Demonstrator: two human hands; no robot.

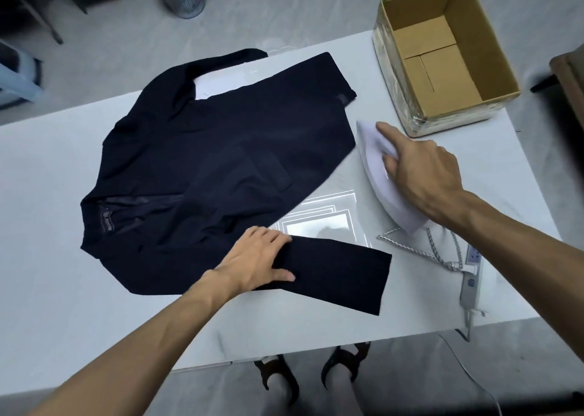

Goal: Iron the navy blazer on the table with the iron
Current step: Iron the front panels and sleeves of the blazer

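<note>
The navy blazer (221, 150) lies spread flat on the white table (57, 226), collar toward the left and one sleeve stretched along the near side. My left hand (256, 257) presses flat on that sleeve, fingers straight. The white iron (376, 169) sits on the table just right of the blazer, its tip pointing away from me. My right hand (420, 169) grips the iron's handle, index finger stretched forward along the top.
An open, empty cardboard box (442, 52) stands at the table's far right corner. The iron's braided cord (442, 251) runs to a white power strip (471, 273) at the right edge. My feet show below the table's near edge.
</note>
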